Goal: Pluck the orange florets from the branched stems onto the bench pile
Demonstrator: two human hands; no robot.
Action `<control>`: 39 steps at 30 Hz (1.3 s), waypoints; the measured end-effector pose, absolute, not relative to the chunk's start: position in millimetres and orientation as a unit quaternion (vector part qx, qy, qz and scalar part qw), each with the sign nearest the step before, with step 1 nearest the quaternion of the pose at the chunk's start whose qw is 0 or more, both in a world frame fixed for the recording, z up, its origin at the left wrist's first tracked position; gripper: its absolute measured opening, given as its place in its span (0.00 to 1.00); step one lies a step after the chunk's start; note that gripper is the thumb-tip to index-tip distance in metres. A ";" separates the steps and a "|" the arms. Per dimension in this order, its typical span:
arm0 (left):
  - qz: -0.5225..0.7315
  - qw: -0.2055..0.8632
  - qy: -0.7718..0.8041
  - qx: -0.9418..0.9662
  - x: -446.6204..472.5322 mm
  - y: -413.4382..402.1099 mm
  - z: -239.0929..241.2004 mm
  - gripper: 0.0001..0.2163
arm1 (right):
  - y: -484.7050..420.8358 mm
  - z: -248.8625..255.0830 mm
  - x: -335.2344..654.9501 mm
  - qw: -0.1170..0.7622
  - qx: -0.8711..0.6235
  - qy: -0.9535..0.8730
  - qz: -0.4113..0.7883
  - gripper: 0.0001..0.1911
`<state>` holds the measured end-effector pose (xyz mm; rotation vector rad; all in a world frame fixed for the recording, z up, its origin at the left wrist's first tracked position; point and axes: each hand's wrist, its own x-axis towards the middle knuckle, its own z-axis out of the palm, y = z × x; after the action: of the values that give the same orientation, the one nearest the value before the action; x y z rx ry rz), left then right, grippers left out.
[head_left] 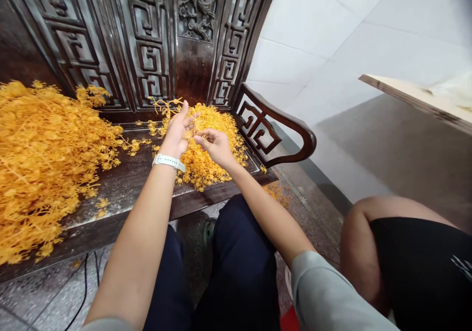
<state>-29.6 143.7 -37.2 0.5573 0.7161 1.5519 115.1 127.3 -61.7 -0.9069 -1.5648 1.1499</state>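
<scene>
My left hand [176, 133], with a pale watch band on its wrist, is raised above the bench seat. It holds a yellow plastic flower sprig [165, 105], whose branching stem sticks out past the hand on the left. Thumb and fingertips pinched, my right hand [217, 146] meets the left one at a thin yellow part of the sprig. Exactly where the fingers grip is partly hidden. Beneath both hands lies a heap of small yellow plastic flower pieces [210, 166].
A larger pile of yellow sprigs [44, 164] covers the left of the dark wooden bench [129, 176]. Its carved armrest [291, 136] stands at right. Yellow bits [276, 193] lie on the floor. Another person's leg [363, 252] and a wooden board [409, 97] are at right.
</scene>
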 end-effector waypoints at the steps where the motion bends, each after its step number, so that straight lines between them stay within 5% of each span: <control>1: 0.663 0.635 0.299 0.260 -32.5 143.8 -38.9 0.17 | 128.5 -62.0 113.8 0.482 -0.378 -0.627 0.482 0.29; 5: 0.678 0.619 0.286 0.273 -38.4 144.5 -37.6 0.02 | 130.1 -60.5 109.6 0.500 -0.392 -0.587 0.501 0.30; 14: 0.706 0.676 0.190 0.092 -79.4 124.1 6.2 0.13 | 122.1 -55.4 104.6 0.399 -0.378 -0.518 0.655 0.33; 17: 0.726 0.660 0.191 -0.008 -92.8 119.5 6.7 0.18 | 105.4 -53.0 100.5 0.445 -0.381 -0.592 0.553 0.31; 22: 0.712 0.662 0.203 -0.117 -92.9 129.2 -9.8 0.19 | 8.8 -41.4 91.6 0.479 -0.300 -0.810 0.156 0.18; 24: 0.733 0.635 0.195 -0.145 -95.8 139.6 -17.9 0.19 | -37.6 -36.7 92.2 0.518 -0.239 -0.815 0.105 0.16; 26: 0.759 0.596 0.201 -0.170 -101.7 149.3 -24.8 0.19 | -66.4 -33.4 96.3 0.530 -0.185 -0.813 0.153 0.11; 29: 0.768 0.589 0.200 -0.156 -105.4 154.9 -28.5 0.20 | -57.0 -33.0 108.6 0.476 -0.154 -0.773 0.390 0.06; 34: 0.740 0.648 0.159 -0.090 -80.1 142.3 -19.7 0.22 | 19.3 -46.0 124.3 0.521 -0.275 -0.492 0.641 0.35; 39: 0.757 0.637 0.090 -0.110 -51.5 142.2 -22.2 0.20 | 27.1 -62.0 100.1 0.524 -0.351 -0.244 0.737 0.31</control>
<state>-51.5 142.2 -22.2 -0.2523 0.2063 1.7287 100.1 27.1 -62.0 -0.8393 -0.5850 1.7635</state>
